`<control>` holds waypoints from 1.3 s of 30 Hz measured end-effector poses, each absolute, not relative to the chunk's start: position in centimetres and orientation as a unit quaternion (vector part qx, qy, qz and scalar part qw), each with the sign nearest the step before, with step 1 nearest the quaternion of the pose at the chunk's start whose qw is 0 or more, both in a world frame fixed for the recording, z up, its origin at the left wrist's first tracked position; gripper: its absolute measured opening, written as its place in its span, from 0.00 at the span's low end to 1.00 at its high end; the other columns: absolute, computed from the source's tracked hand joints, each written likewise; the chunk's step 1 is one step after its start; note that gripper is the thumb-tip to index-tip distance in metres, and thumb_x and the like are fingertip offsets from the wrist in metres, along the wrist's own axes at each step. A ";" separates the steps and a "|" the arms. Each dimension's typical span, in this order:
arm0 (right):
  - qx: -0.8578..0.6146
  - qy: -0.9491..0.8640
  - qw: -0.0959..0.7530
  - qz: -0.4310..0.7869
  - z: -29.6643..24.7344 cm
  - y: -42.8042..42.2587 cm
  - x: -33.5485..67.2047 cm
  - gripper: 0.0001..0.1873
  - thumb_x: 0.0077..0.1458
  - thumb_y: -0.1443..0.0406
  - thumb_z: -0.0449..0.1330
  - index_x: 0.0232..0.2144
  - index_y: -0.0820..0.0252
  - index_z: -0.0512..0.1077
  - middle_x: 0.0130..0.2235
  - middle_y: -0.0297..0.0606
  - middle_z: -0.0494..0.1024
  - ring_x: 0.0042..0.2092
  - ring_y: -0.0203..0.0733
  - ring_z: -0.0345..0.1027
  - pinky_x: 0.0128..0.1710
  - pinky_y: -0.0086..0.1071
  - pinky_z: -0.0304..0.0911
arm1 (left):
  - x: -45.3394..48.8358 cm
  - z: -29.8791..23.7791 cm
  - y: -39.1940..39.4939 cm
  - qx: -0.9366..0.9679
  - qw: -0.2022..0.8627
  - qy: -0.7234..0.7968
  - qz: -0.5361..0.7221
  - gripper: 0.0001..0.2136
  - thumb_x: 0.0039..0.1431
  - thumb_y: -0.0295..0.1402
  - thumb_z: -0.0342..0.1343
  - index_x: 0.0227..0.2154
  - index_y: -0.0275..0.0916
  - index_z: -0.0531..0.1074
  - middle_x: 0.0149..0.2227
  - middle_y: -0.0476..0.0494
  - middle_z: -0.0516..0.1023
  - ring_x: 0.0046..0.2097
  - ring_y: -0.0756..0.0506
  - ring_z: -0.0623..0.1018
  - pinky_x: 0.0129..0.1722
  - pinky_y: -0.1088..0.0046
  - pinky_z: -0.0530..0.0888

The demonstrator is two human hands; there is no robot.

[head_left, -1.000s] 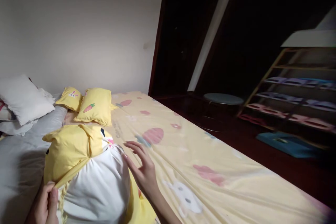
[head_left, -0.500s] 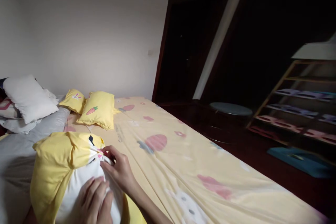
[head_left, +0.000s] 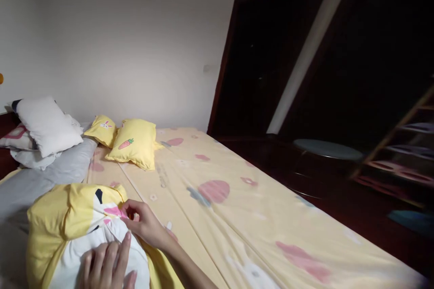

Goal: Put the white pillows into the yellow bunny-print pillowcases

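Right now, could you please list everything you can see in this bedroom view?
yellow pillowcase: one, yellow with a cartoon print, lower left, half over the white pillow
white pillow: one, white, partly inside that pillowcase
carrot pillow: one, yellow, head of the bed
rabbit pillow: one, yellow, beside the carrot pillow
bare pillow: one, white, far left, atop a stack
grey cover: one, grey, left side of the bed
bed sheet: one, pale yellow with pink prints, across the bed
round stool: one, pale top, on the dark floor
wooden rack: one, right edge, cut off
left hand: flat on the white pillow
right hand: grip pinches the pillowcase edge
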State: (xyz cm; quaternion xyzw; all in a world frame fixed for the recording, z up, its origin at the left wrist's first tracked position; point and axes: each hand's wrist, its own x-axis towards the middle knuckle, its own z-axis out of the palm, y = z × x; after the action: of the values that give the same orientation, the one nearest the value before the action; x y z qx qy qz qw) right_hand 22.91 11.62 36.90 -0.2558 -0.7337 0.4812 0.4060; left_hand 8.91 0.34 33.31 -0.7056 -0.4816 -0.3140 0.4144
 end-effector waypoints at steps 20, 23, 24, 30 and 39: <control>-0.347 -0.799 0.488 0.047 35.8 9.3 23.4 0.22 0.43 0.75 0.52 0.44 0.58 0.63 0.29 0.33 0.74 0.29 0.40 0.65 0.30 0.31 0.58 | 8.5 32.2 3.2 -0.775 0.328 -0.404 -0.359 0.11 0.59 0.29 0.48 0.35 0.40 0.76 0.43 0.46 0.82 0.53 0.47 0.75 0.68 0.64 0.51; -0.339 -0.788 0.503 -0.106 36.5 9.9 23.7 0.18 0.46 0.77 0.50 0.39 0.59 0.66 0.25 0.33 0.72 0.27 0.40 0.62 0.30 0.33 0.55 | 9.1 31.5 2.9 -0.758 0.319 -0.396 -0.408 0.11 0.59 0.27 0.47 0.37 0.39 0.76 0.42 0.46 0.83 0.53 0.48 0.76 0.68 0.65 0.55; -0.337 -0.777 0.511 -0.148 37.0 9.7 23.7 0.16 0.49 0.77 0.50 0.38 0.59 0.67 0.25 0.34 0.72 0.27 0.40 0.62 0.30 0.34 0.54 | 9.4 31.4 2.9 -0.764 0.311 -0.391 -0.408 0.12 0.58 0.27 0.47 0.38 0.39 0.76 0.43 0.46 0.83 0.53 0.48 0.76 0.67 0.65 0.57; -0.268 -0.785 0.537 -0.153 38.1 6.5 22.7 0.14 0.58 0.75 0.52 0.45 0.62 0.70 0.26 0.36 0.71 0.27 0.39 0.62 0.26 0.32 0.55 | 11.9 32.6 5.0 -0.771 0.294 -0.431 -0.365 0.11 0.56 0.23 0.48 0.35 0.39 0.75 0.30 0.46 0.80 0.35 0.45 0.80 0.47 0.65 0.77; -0.373 -0.737 0.547 0.138 37.8 9.4 27.4 0.06 0.54 0.70 0.55 0.31 0.58 0.71 0.23 0.31 0.73 0.23 0.34 0.64 0.23 0.26 0.59 | 7.3 33.4 1.7 -0.719 0.294 -0.357 -0.519 0.16 0.55 0.19 0.48 0.42 0.38 0.75 0.35 0.44 0.82 0.44 0.46 0.80 0.44 0.69 0.77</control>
State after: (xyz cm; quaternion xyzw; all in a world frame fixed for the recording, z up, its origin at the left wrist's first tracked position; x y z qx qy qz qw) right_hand 27.38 9.36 37.77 -0.3734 -0.7367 0.1382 0.5465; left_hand 7.26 1.74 33.36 -0.7190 -0.3570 -0.5190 0.2938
